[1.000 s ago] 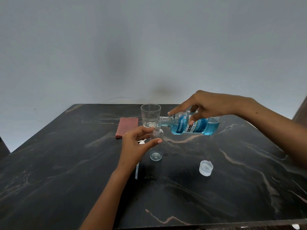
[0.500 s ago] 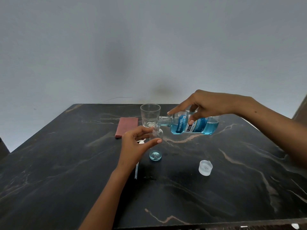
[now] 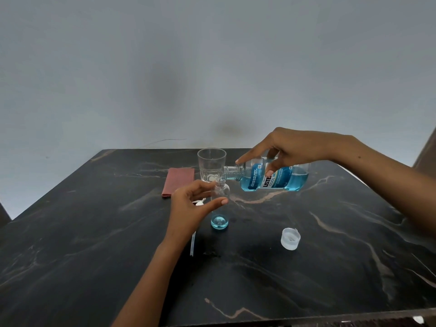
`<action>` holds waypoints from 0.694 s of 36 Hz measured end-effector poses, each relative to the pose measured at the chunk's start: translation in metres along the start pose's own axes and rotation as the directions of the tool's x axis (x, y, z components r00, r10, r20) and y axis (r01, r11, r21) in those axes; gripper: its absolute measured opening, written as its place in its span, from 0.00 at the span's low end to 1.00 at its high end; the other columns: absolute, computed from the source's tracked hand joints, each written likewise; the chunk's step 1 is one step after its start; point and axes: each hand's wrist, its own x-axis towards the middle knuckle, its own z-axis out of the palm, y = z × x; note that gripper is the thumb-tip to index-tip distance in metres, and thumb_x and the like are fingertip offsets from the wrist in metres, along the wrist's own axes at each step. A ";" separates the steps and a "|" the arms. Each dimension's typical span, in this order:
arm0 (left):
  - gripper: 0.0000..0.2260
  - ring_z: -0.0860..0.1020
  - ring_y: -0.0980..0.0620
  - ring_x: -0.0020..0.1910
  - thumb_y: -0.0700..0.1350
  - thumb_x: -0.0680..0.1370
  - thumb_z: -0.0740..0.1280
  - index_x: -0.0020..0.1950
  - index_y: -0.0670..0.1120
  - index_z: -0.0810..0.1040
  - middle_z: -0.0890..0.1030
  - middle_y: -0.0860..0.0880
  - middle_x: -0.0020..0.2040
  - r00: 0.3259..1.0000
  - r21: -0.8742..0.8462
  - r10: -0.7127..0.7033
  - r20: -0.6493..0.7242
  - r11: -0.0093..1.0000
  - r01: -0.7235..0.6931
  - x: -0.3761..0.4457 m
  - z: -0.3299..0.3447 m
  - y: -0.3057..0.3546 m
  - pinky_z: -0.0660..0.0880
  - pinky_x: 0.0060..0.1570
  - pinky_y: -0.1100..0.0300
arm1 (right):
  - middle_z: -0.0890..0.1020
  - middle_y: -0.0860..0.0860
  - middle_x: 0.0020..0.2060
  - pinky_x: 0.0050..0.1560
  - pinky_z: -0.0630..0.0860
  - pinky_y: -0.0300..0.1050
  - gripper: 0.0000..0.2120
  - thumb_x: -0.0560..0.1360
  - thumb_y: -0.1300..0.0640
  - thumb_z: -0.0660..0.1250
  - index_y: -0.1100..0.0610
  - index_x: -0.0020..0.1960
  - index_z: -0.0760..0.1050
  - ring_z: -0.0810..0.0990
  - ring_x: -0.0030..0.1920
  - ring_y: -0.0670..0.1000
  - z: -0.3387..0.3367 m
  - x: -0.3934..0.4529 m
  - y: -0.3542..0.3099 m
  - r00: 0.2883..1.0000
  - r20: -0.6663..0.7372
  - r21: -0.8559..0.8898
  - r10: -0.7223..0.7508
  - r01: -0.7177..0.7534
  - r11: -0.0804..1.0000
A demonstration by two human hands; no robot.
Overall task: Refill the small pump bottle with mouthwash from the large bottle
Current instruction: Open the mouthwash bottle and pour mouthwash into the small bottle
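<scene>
The left hand [image 3: 188,208] closes around the small pump bottle [image 3: 220,204], thumb on the near side of its clear body and fingers curled behind it, holding it upright on the table [image 3: 94,256] about midway between the left and right edges; the right hand [image 3: 290,149] grips the large bottle [image 3: 271,175] from above, forefinger stretched along its shoulder toward the neck, thumb on the label. Nearest the front edge, a thin clear tube [image 3: 192,244] lies beside the left wrist, and a clear cap [image 3: 290,238] rests on the table well to the right of the small bottle. The small bottle's top is open, and a shallow layer of blue mouthwash sits in its base — the rest of it is clear. The large bottle lies nearly level in the air, its open neck just above the small bottle's mouth, blue liquid filling its lower half. Just behind the small bottle stands an empty drinking glass [image 3: 211,164], and left of it a folded reddish cloth [image 3: 178,181] lies flat — toward the far edge.
</scene>
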 end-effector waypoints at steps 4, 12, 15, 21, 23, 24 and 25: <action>0.17 0.85 0.53 0.47 0.49 0.61 0.79 0.46 0.47 0.84 0.86 0.50 0.46 1.000 0.008 -0.004 -0.001 1.000 0.004 0.000 0.001 0.001 0.82 0.48 0.55 | 0.79 0.46 0.62 0.47 0.75 0.26 0.29 0.71 0.67 0.70 0.45 0.67 0.71 0.74 0.47 0.24 -0.002 0.001 -0.004 1.000 0.003 -0.006 -0.004 0.004 1.000; 0.16 0.85 0.54 0.46 0.49 0.61 0.79 0.46 0.48 0.84 0.86 0.52 0.46 1.000 0.017 -0.001 0.003 1.000 0.001 0.000 0.001 0.001 0.82 0.48 0.56 | 0.78 0.48 0.62 0.43 0.71 0.20 0.29 0.71 0.67 0.70 0.48 0.68 0.71 0.72 0.45 0.21 -0.003 0.002 -0.004 1.000 0.010 -0.019 0.001 0.000 1.000; 0.18 0.85 0.53 0.47 0.51 0.61 0.79 0.47 0.47 0.84 0.86 0.50 0.46 1.000 0.009 -0.006 0.003 1.000 0.006 -0.001 0.000 0.001 0.82 0.48 0.55 | 0.79 0.48 0.62 0.41 0.71 0.20 0.28 0.71 0.67 0.70 0.48 0.68 0.71 0.73 0.44 0.22 -0.003 0.001 -0.005 1.000 0.013 -0.016 0.010 -0.009 1.000; 0.20 0.84 0.53 0.48 0.50 0.61 0.79 0.50 0.44 0.84 0.86 0.50 0.47 1.000 0.023 -0.013 0.011 1.000 0.013 -0.001 0.000 0.000 0.82 0.49 0.53 | 0.78 0.47 0.62 0.43 0.72 0.21 0.28 0.71 0.67 0.70 0.48 0.67 0.72 0.73 0.46 0.25 -0.005 0.002 -0.009 1.000 0.017 -0.033 0.018 -0.018 0.999; 0.20 0.85 0.53 0.48 0.50 0.61 0.79 0.49 0.45 0.84 0.86 0.50 0.47 1.000 0.018 -0.017 0.006 1.000 0.017 -0.001 0.000 0.000 0.82 0.49 0.54 | 0.78 0.48 0.62 0.44 0.73 0.21 0.27 0.72 0.67 0.70 0.49 0.67 0.72 0.72 0.49 0.29 -0.005 0.002 -0.011 1.000 0.021 -0.041 0.020 -0.019 0.999; 0.19 0.84 0.53 0.48 0.50 0.61 0.79 0.49 0.45 0.84 0.86 0.50 0.47 1.000 0.016 -0.021 0.005 1.000 0.020 -0.001 0.000 0.000 0.82 0.48 0.54 | 0.78 0.48 0.62 0.44 0.72 0.21 0.27 0.72 0.67 0.70 0.49 0.67 0.72 0.71 0.51 0.30 -0.006 0.002 -0.011 1.000 0.022 -0.041 0.022 -0.021 0.999; 0.19 0.84 0.54 0.48 0.51 0.61 0.79 0.49 0.46 0.84 0.86 0.50 0.47 1.000 0.015 -0.022 0.004 1.000 0.022 -0.001 0.000 0.001 0.82 0.48 0.54 | 0.78 0.48 0.62 0.43 0.72 0.21 0.27 0.72 0.67 0.70 0.49 0.67 0.72 0.71 0.51 0.30 -0.006 0.001 -0.012 0.999 0.023 -0.041 0.025 -0.024 0.999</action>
